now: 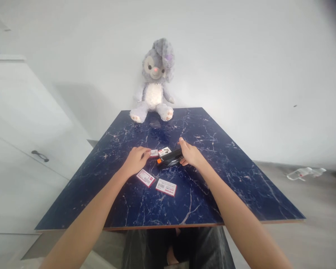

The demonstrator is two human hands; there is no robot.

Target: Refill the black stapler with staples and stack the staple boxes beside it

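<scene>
My right hand is closed around the back end of a black stapler, which has an orange tip pointing left. With its fingers pinched together, my left hand grips the left edge of a small white-and-red box. Just behind the stapler lies another small box with a dark picture on its top. Closer to me are two flat white packs with red edges: one printed pack beside my left wrist and one barcoded pack to its right.
A grey plush toy sits at the far end of the dark blue marble-patterned table, against the white wall. On the left stands a white cabinet with a dark handle. Clear plastic items lie on the floor at right.
</scene>
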